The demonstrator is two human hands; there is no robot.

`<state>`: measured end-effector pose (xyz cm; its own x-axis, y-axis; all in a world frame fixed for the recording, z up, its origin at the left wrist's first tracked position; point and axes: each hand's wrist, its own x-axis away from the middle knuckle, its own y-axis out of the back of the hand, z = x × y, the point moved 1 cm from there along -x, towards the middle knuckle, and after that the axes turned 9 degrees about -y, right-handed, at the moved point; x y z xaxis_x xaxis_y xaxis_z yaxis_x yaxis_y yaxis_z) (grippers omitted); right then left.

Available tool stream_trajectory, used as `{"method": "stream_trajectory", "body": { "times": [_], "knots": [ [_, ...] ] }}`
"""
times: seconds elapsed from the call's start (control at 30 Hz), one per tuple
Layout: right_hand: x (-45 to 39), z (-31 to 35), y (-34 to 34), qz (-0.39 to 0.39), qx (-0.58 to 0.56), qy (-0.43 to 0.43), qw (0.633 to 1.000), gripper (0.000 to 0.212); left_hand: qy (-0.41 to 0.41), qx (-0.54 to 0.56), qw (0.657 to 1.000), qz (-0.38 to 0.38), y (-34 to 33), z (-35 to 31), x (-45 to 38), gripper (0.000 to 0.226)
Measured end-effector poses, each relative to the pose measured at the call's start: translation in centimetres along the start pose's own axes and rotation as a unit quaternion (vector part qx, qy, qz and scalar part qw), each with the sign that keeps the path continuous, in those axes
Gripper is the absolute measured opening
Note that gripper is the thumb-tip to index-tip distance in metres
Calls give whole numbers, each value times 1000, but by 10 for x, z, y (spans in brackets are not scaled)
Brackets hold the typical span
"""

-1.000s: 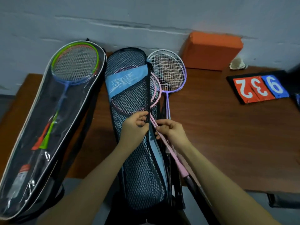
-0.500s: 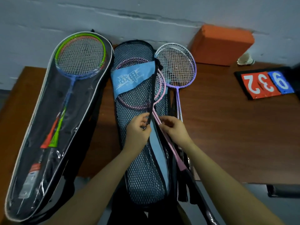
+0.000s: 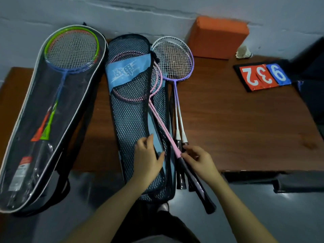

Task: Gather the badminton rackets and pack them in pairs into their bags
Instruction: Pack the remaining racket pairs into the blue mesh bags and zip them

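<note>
Green-and-orange pair [image 3: 70, 50] already sealed in clear bag [image 3: 22, 137]; pink rackets [image 3: 157, 120] half into mesh bag [image 3: 129, 120], my left hand [image 3: 148, 158] pinching its open edge, right hand [image 3: 199, 159] pinching their handles; purple-and-white pair [image 3: 175, 58] unbagged on the table [image 3: 236, 128].

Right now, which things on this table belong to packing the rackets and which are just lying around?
Part of the job: blue-and-black mesh racket bag; pink rackets; purple-and-white rackets; clear plastic racket bag holding green and orange rackets.

Lying about: orange foam block; red-and-blue number cards; white shuttlecock.
</note>
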<state>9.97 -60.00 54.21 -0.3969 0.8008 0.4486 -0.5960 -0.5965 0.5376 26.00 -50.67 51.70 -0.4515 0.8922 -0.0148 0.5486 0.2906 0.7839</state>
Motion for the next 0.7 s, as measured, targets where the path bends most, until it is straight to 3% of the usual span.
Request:
{"method": "stream_trajectory", "body": {
  "times": [0.17, 0.37, 0.5, 0.7],
  "knots": [
    [5, -7, 5, 59, 31, 14, 998, 42, 63, 0, 992, 105, -18, -9, 24, 67],
    [3, -11, 7, 88, -9, -8, 996, 45, 81, 102, 991, -6, -11, -27, 27, 52],
    [7, -17, 14, 150, -160, -67, 973, 39, 88, 169, 978, -82, 7, -36, 29, 53],
    [11, -22, 9, 212, -239, -100, 942, 36, 87, 290, 951, -58, 21, -53, 27, 51]
  ]
}}
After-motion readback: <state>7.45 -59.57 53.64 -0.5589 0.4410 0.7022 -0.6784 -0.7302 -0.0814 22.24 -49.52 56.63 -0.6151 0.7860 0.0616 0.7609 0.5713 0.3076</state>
